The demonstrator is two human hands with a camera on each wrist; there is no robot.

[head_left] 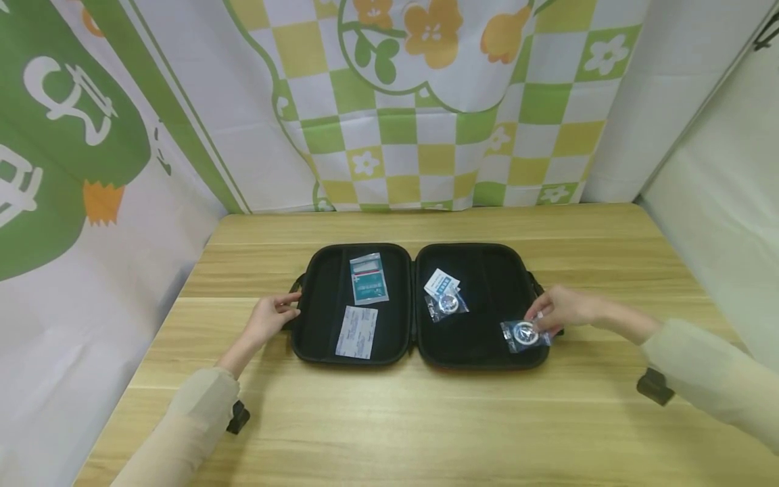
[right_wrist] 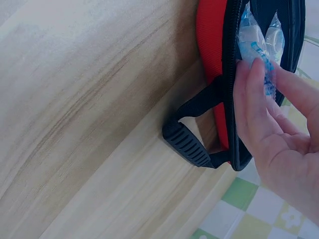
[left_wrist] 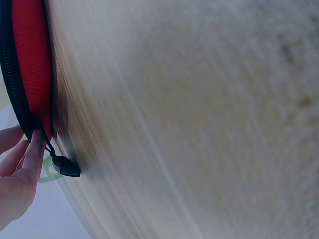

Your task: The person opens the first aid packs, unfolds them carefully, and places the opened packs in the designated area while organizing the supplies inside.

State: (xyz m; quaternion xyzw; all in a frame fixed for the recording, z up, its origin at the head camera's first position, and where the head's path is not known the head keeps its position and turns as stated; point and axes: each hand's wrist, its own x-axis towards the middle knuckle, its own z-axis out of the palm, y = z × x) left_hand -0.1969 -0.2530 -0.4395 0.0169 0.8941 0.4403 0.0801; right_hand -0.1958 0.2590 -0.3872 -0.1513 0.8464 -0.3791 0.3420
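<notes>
An unfolded black-lined zip case (head_left: 475, 352) with a red outer shell lies on the table. At its left end, my left hand (head_left: 270, 318) pinches the rim beside a black zipper pull (left_wrist: 65, 167). My right hand (head_left: 562, 308) holds a clear, blue-printed packet with a white tape roll (head_left: 525, 333) inside, low over the case's right half near the handle (right_wrist: 187, 144). Another wrapped tape roll (head_left: 449, 304) lies in that half, beside a white-and-blue packet (head_left: 439, 281). In the left half are a teal packet (head_left: 369, 281) and a white printed packet (head_left: 356, 333).
The wooden table (head_left: 389, 426) extends around the case on all sides. A green-and-yellow checked cloth (head_left: 420, 155) hangs behind the table's back edge. White cloth walls stand at both sides.
</notes>
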